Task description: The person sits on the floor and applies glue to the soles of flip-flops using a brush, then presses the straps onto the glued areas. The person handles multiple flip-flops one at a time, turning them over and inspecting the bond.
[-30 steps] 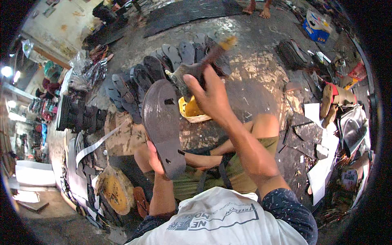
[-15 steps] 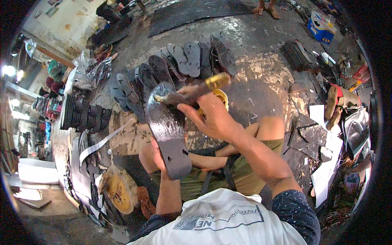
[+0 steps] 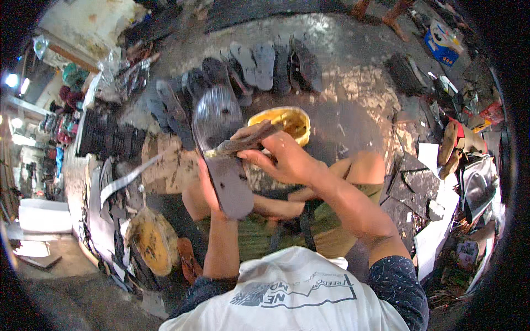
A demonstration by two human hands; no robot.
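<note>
The dark shoe sole stands upright over the lap, held from behind by the left hand. The right hand clasps a brush, which now lies lower across the sole's middle than before. Behind it sits a yellow tub. A blue-and-white box lies far right.

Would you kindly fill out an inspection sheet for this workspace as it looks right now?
Surface: dark, stained floor, glare patches.
Job's things: dark shoe sole held upright; brush laid across it; yellow bowl behind.
Clutter: row of soles fanned on floor; paper sheets and scraps at right; round wooden block at left.
Hands: left hand grips the sole's edge; right hand holds the brush.
Cables: nothing seen.
Surroundings: another person's bare feet at top.
</note>
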